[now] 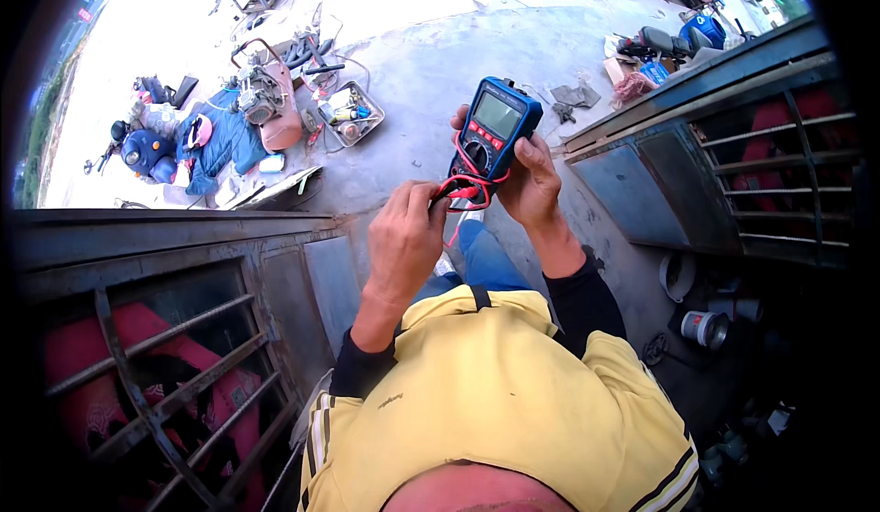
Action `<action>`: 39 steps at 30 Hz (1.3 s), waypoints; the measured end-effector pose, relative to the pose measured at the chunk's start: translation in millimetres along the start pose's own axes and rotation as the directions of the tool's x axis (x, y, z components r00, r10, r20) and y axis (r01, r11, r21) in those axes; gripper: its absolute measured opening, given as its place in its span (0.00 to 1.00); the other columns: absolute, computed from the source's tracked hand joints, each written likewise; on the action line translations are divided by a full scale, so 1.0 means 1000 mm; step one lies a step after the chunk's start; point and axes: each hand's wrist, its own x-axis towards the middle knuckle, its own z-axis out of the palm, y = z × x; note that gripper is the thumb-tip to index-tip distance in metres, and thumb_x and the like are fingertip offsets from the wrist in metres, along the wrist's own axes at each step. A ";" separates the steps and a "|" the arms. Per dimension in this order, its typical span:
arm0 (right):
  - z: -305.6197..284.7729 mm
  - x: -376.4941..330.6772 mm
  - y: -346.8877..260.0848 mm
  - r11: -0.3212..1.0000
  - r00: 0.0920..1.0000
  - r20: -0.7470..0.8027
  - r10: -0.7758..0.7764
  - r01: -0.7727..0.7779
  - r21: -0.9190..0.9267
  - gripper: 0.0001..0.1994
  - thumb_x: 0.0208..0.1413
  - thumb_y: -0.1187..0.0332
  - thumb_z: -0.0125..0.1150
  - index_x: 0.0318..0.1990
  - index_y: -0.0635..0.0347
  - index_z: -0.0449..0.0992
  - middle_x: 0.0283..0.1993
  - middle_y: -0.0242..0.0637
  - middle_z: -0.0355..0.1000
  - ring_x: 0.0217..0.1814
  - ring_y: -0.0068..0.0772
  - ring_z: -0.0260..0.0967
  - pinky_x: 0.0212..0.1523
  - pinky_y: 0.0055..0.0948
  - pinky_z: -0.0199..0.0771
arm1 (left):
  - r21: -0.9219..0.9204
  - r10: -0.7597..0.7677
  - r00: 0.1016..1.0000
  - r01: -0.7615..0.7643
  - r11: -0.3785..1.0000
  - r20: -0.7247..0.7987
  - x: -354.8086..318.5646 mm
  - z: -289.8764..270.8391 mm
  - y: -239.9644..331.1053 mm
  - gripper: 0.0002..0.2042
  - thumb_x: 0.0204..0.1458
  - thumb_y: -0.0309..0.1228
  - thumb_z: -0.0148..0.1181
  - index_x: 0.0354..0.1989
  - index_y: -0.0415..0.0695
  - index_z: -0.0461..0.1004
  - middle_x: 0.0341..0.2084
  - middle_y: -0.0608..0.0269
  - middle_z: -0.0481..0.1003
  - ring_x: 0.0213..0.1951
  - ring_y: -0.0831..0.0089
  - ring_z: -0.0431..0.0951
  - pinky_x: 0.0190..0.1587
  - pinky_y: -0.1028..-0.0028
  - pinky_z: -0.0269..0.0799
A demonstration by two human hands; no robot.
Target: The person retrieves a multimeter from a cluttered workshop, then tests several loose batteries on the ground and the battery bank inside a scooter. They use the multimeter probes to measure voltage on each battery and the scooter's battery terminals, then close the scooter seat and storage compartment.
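Observation:
A blue and black digital multimeter (496,125) is held up in front of me, its grey screen facing me. My right hand (532,175) is wrapped round its right side and back, with fingertips showing at its upper left edge. Red test leads (477,180) loop around the lower part of the meter, over its dial and sockets. My left hand (406,230) is closed at the meter's lower left, pinching the red lead near a red plug end (466,193). The fingertips partly hide what lies between them.
Metal doors with barred windows stand on my left (174,365) and right (779,164). Ahead on the concrete lie an air compressor (273,99), a tray of tools (353,118) and a blue cloth heap (225,136). Buckets (704,329) sit in shadow at lower right.

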 end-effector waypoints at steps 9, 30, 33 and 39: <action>-0.037 0.161 0.032 0.995 1.000 0.018 0.013 -0.015 0.103 0.35 0.64 0.56 0.60 0.73 0.69 0.61 0.66 0.55 0.72 0.62 0.44 0.76 0.61 0.42 0.80 | -0.074 -0.043 0.996 0.038 0.997 -0.075 0.107 0.007 -0.063 0.09 0.58 0.29 0.70 0.40 0.41 0.75 0.26 0.55 0.79 0.24 0.53 0.78 0.28 0.59 0.72; -0.160 0.560 0.031 1.000 1.000 -0.014 -0.019 0.019 -0.015 0.35 0.69 0.47 0.49 0.73 0.66 0.62 0.68 0.53 0.70 0.59 0.43 0.77 0.54 0.38 0.82 | -0.320 -0.319 0.668 0.126 0.939 -0.672 0.371 0.053 -0.312 0.10 0.77 0.34 0.39 0.50 0.39 0.63 0.31 0.56 0.74 0.31 0.69 0.77 0.47 0.62 0.80; -0.177 0.637 0.010 0.977 0.963 -0.170 -0.210 0.203 -0.058 0.35 0.69 0.46 0.50 0.74 0.64 0.61 0.67 0.50 0.71 0.57 0.43 0.77 0.55 0.39 0.81 | -0.223 -0.055 0.798 -0.101 0.970 -0.600 0.423 0.060 -0.312 0.05 0.74 0.29 0.43 0.51 0.43 0.59 0.27 0.58 0.68 0.28 0.69 0.71 0.51 0.55 0.81; -0.202 0.792 -0.094 0.824 0.856 -0.324 -0.402 0.492 0.279 0.36 0.66 0.43 0.45 0.73 0.60 0.63 0.68 0.53 0.69 0.61 0.54 0.73 0.63 0.58 0.73 | 0.192 0.161 0.969 -0.124 0.973 -0.185 0.516 0.085 -0.419 0.09 0.54 0.20 0.64 0.42 0.41 0.74 0.33 0.53 0.78 0.37 0.50 0.82 0.48 0.57 0.82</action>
